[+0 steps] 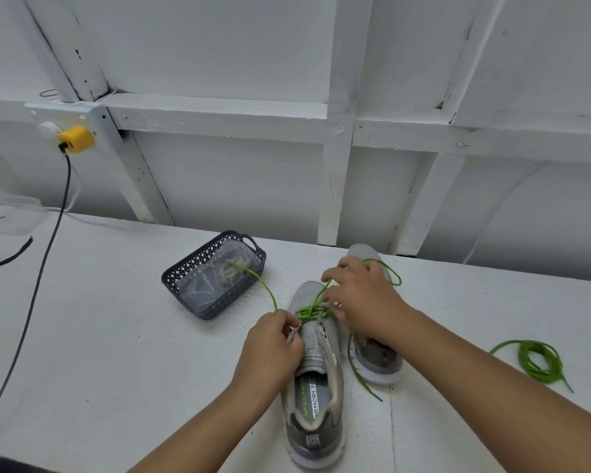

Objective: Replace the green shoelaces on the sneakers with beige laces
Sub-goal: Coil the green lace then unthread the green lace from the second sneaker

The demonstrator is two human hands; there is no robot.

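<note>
The near sneaker (pixel 316 380) stands on the table (pixel 116 336), its green lace (pixel 309 310) threaded only through the far eyelets. The left hand (pixel 273 346) pinches the sneaker's edge beside the eyelets, and the right hand (pixel 362 302) pinches the lace. It is best to draw the lace out one crossing at a time while holding the sneaker steady. The second sneaker (pixel 376 353) is just right, a removed lace (pixel 536 360) further right, and the basket (pixel 215 274) with beige laces (pixel 231 268) at far left.

I saw a white table (pixel 116 336) below a white framed wall (pixel 219 46); upper left, a yellow plug (pixel 75 139) sat in a socket.
</note>
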